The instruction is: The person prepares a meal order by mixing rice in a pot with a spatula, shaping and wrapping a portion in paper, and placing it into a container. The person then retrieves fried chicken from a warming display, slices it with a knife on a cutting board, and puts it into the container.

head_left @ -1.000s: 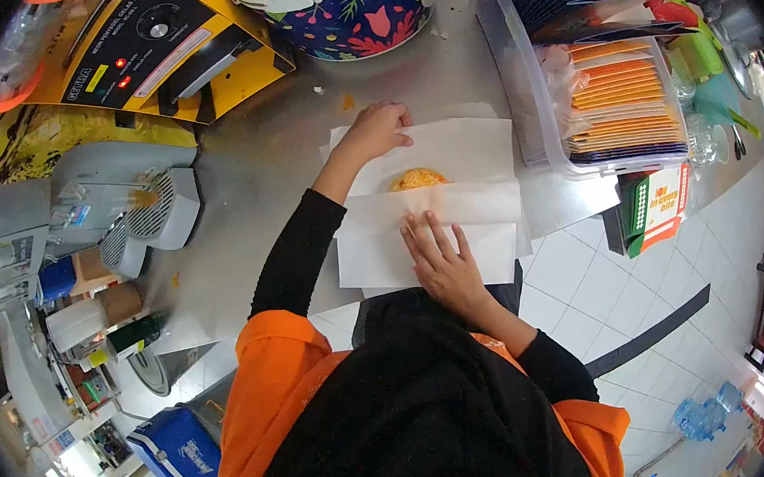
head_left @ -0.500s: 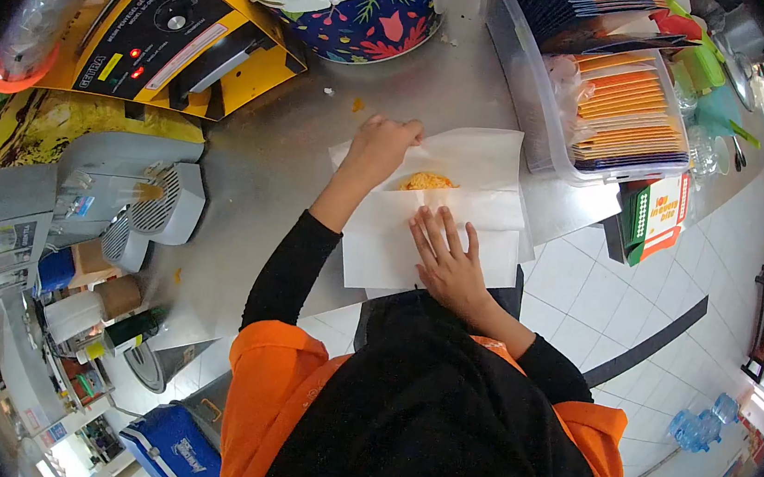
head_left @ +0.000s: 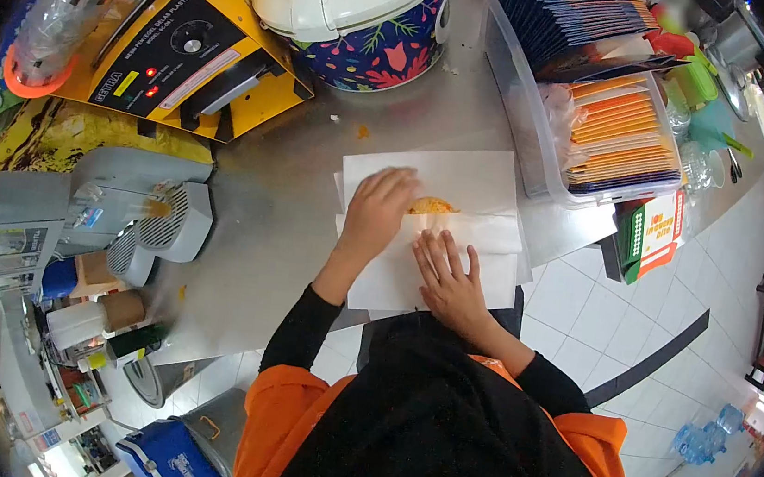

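Observation:
Sheets of white paper (head_left: 481, 179) lie on the metal counter. Near their middle is a small mound of orange-yellow food (head_left: 434, 207), its near side covered by a folded-over layer of paper. My right hand (head_left: 454, 279) rests flat on this layer with fingers spread, fingertips just short of the food. Over the left part of the paper is my left hand (head_left: 380, 210), its fingers stretched toward the food and somewhat smeared by motion. Nothing shows in its grasp. Whether its fingertips touch the paper or the food I cannot tell.
A clear plastic bin (head_left: 582, 199) of orange and dark-blue packets stands at the back right, beside a green-and-white box (head_left: 652, 234). Behind are a floral rice cooker (head_left: 365, 46) and a yellow cup sealer (head_left: 188, 41). Grey drip trays (head_left: 174, 221) sit at left.
My left hand has left the paper's far-left edge, where its fingers were bent in, and come nearer with fingers extended. My right hand stays on the paper. The whole view has shifted slightly.

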Tool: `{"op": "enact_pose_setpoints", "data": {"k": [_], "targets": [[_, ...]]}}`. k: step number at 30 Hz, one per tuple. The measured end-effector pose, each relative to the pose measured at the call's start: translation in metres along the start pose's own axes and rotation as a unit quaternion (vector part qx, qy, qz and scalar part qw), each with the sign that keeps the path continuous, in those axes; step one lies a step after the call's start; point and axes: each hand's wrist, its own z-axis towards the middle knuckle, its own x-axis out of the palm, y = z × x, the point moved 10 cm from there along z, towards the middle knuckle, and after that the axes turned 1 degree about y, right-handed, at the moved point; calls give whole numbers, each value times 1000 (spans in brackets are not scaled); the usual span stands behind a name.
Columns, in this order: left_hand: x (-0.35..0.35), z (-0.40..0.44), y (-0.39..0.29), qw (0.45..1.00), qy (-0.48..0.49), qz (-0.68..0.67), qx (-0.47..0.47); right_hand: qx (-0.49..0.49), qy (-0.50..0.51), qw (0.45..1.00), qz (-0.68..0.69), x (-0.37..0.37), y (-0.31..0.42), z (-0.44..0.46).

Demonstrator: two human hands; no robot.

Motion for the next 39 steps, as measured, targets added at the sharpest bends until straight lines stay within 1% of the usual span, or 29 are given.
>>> {"op": "enact_pose_setpoints", "data": {"k": [2,3,6,9,12,15,18,20,21,24,27,30,33,39], "targets": [[6,21,24,996,8,-52,-67,2,-9,1000,-1,-1,0,0],[24,28,43,996,33,-45,-62,2,-13,1000,-1,-1,0,0],[62,43,67,993,115,13,-31,-5,-15,998,66,-13,1,0],[91,48,84,968,227,-60,-94,-3,-22,999,45,-11,0,-2],[82,50,81,959,208,-116,-155,-9,-30,999,8,-9,1,-4],[63,49,58,986,147,-2,-81,-4,-9,999,49,-9,1,-5],[63,39,45,976,200,63,-61,-3,-30,998,61,-11,-1,-6],[38,35,17,991,67,99,62,-7,-28,999,42,-10,0,-6],[25,28,2,985,-1,117,123,-9,-28,999,33,-10,0,-5],[16,11,-9,989,-25,95,114,-17,-28,999,23,-11,2,-4],[19,-4,-5,998,29,37,44,-18,-29,999,36,-14,2,-3],[6,-10,-14,998,-24,12,55,-19,-35,999,28,-13,3,-4],[4,-22,-26,996,-5,10,88,-14,-32,999,37,-14,3,-4],[9,-48,-25,994,-42,-2,101,-30,-51,998,-8,-11,6,-5]]}}
